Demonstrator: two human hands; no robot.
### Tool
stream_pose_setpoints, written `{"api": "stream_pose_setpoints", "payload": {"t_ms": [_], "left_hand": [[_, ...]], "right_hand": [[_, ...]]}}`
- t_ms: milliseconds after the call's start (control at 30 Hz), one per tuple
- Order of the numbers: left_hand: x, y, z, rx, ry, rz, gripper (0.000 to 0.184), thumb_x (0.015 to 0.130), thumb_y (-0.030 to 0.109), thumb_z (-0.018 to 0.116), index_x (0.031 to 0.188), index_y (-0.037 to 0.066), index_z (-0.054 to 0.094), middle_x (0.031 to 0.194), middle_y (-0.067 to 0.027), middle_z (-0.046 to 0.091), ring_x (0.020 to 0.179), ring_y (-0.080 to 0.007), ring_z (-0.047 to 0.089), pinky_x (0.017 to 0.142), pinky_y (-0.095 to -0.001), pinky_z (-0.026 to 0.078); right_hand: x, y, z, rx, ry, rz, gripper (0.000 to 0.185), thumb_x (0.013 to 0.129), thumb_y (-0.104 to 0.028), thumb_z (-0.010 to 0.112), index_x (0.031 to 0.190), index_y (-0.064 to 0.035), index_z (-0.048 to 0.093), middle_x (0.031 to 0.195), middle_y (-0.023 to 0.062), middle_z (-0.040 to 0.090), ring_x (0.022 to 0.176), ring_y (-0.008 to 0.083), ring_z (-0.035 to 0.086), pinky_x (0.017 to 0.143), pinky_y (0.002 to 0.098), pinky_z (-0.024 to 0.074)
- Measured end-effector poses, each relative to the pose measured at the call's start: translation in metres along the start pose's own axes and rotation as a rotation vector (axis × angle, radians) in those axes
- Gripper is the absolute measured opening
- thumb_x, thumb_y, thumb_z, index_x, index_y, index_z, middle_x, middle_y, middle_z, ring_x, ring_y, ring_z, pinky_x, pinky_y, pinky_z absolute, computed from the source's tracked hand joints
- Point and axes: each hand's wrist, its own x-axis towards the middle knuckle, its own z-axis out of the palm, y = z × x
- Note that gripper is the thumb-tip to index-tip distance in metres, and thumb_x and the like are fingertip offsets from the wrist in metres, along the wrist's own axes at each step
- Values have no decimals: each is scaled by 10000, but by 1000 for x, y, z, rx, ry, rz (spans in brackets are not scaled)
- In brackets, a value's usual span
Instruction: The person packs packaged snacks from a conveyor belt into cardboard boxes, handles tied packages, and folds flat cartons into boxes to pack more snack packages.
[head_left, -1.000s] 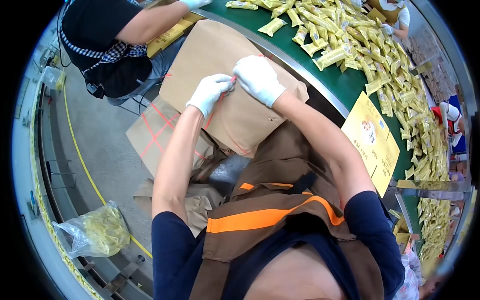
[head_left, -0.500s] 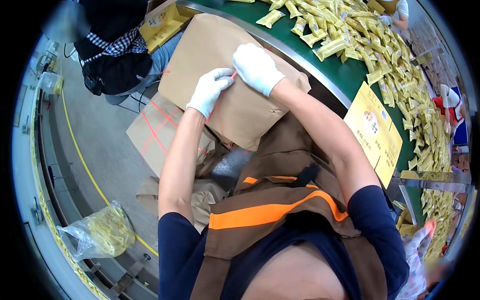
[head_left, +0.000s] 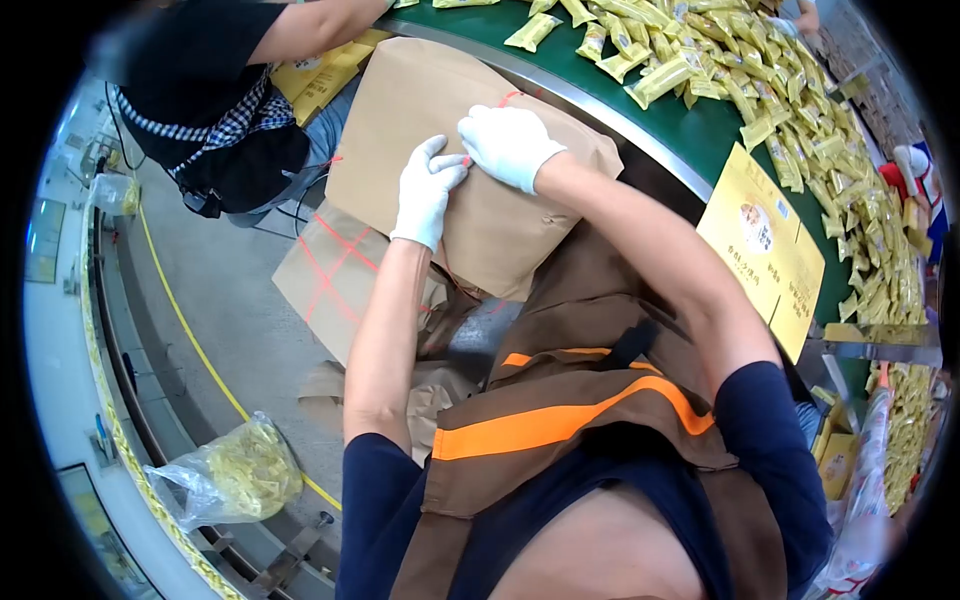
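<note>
Brown paper package (head_left: 500, 225) sits beside the green conveyor (head_left: 690, 130). Left hand (head_left: 425, 200) extends forward and right hand (head_left: 512, 148) arches palm-down, both over the package; whether their fingers grip the red string (head_left: 466, 161) cannot be determined. Yellow carton (head_left: 760, 235) flanks the right forearm (head_left: 640, 225); packets (head_left: 815, 160) lie on the conveyor.

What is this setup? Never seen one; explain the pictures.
There's no robot here: a person works with two white-gloved hands, left hand and right hand. The camera is worn on the head, looking forward and down. Both hands are at a brown package; a bit of red string shows between them, but the exact grip is hard to see. A second brown package, crossed by red lines, sits to the lower left. Beyond, yellow packets lie heaped on a green surface.
</note>
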Motion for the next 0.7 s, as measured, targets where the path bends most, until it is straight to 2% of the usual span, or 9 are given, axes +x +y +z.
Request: {"api": "stream_pose_setpoints", "payload": {"t_ms": [133,233,333,400,433,533,600,667,700], "left_hand": [[6,-4,4,19,-31,-1,628,846,-31,609,1416,-95,353,1117,-148,633,1022,-181,622,921,-281,482],[5,-4,0,55,-49,-14,598,874,-10,615,1412,-85,364,1061,-111,650,1014,-157,620,915,-267,477],[2,-6,-6,77,-82,18,580,865,-34,598,1399,-81,376,1053,-105,650,992,-158,619,927,-268,471],[4,-4,-9,44,-116,-3,589,864,-35,597,1406,-74,371,1039,-87,646,985,-149,613,931,-263,461],[1,-5,-11,22,-130,-22,594,863,-35,597,1410,-70,368,1031,-78,643,982,-144,610,933,-260,455],[-2,-22,-25,-169,-245,42,593,868,-24,609,1413,-61,377,1045,-76,636,995,-145,601,936,-266,453],[-2,-50,-43,-431,-357,133,576,880,0,617,1407,-58,393,1098,-94,633,1035,-157,597,952,-279,452],[-9,-51,-38,-480,-275,132,547,894,28,623,1393,-57,416,1154,-118,625,1084,-173,588,973,-295,448],[-22,-33,-25,-387,-130,79,528,902,45,624,1382,-58,431,1183,-132,619,1113,-185,581,987,-305,445]], "right_hand": [[0,6,3,102,156,13,191,881,-214,567,830,-53,656,931,165,654,847,351,673,733,430,550],[36,22,28,384,675,459,139,862,-166,572,824,-61,655,821,169,640,812,331,675,705,445,539],[46,61,4,2001,682,890,126,862,-143,551,766,-75,596,673,99,531,636,222,552,587,424,508],[30,72,1,2067,751,939,105,860,-113,549,757,-93,542,663,60,486,568,200,481,545,393,483],[22,78,2,2031,749,785,104,931,-125,541,840,-73,537,654,4,474,563,151,495,571,318,497],[39,117,-26,2152,947,1022,127,951,-127,538,841,-65,525,648,1,460,556,144,481,590,324,507],[39,149,-40,1857,989,799,135,964,-142,534,859,-57,528,624,2,435,552,139,476,625,353,526],[29,166,-43,1820,516,530,243,994,-243,504,928,-17,566,682,32,516,635,168,549,693,350,532],[12,151,-49,1527,327,635,297,1000,-293,487,994,-11,580,757,49,577,689,180,582,738,346,529]]}}
